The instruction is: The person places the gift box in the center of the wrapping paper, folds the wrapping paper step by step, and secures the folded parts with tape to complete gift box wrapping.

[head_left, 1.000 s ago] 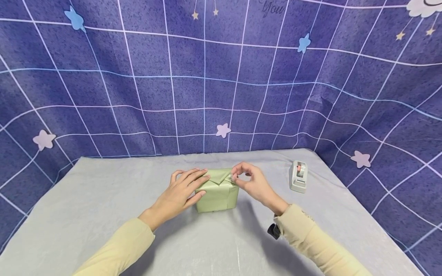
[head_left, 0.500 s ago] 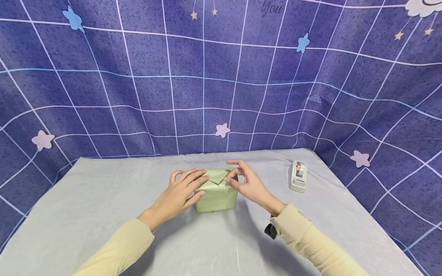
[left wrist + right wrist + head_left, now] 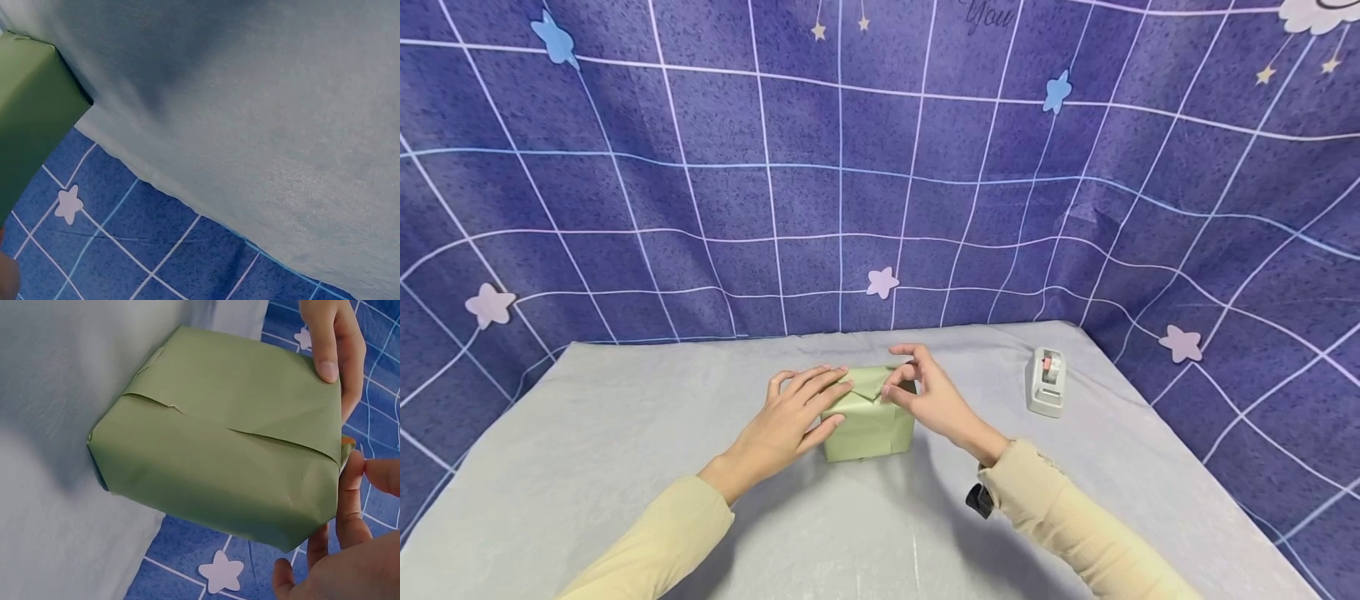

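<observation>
A green paper-wrapped box [image 3: 868, 429] stands upright on the table, its folded triangular flap [image 3: 868, 383] on the top side. My left hand [image 3: 786, 421] rests on the box's left part, fingers fairly straight across the top and thumb against the near face. At the flap's right edge, my right hand [image 3: 936, 408] pinches with thumb and forefinger a small whitish sliver, apparently a piece of clear tape [image 3: 361, 449]. The right wrist view shows the paper's overlapping seam [image 3: 250, 432] along the wide face. Only a corner of the green box [image 3: 31, 94] appears in the left wrist view.
A white tape dispenser [image 3: 1047, 383] sits toward the back right of the table. The table [image 3: 625, 417] has a light grey cloth cover. Behind and to the right hangs a blue curtain [image 3: 812, 200] with grid lines and stars.
My right hand has shifted left from the box's top right corner, along the top edge to the flap. The left hand and the box have stayed in place.
</observation>
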Motion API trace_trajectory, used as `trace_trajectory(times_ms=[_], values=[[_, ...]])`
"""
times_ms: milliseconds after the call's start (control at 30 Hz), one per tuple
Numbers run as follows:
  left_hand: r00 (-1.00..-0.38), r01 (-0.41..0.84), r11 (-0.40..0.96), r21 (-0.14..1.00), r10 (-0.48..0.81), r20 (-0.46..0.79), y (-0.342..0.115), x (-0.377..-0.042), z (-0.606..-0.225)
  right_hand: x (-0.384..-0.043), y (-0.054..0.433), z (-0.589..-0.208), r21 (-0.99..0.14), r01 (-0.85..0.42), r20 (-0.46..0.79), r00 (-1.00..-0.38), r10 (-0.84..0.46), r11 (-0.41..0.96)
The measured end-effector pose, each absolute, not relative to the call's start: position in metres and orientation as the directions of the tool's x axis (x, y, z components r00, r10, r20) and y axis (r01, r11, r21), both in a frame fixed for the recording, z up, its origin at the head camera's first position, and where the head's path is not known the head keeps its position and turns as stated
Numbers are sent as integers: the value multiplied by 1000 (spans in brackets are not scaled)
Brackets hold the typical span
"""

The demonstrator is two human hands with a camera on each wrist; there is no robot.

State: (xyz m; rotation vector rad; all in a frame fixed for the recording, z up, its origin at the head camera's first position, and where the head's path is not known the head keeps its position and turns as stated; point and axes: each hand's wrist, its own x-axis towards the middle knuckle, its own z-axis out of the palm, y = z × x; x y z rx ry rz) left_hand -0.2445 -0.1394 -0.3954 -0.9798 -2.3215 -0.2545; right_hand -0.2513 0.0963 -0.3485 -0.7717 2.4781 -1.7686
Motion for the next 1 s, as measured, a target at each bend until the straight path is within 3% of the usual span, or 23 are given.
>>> trace_trajectory(times_ms=[567, 1000], values=[[-562, 702, 711, -41, 589, 581, -140, -244, -396, -250, 86, -350, -863, -374, 280, -913, -297, 338], [-520, 718, 693, -62, 594, 613, -140, -245, -396, -244, 78, -345, -786, -377, 315, -926, -206, 491]])
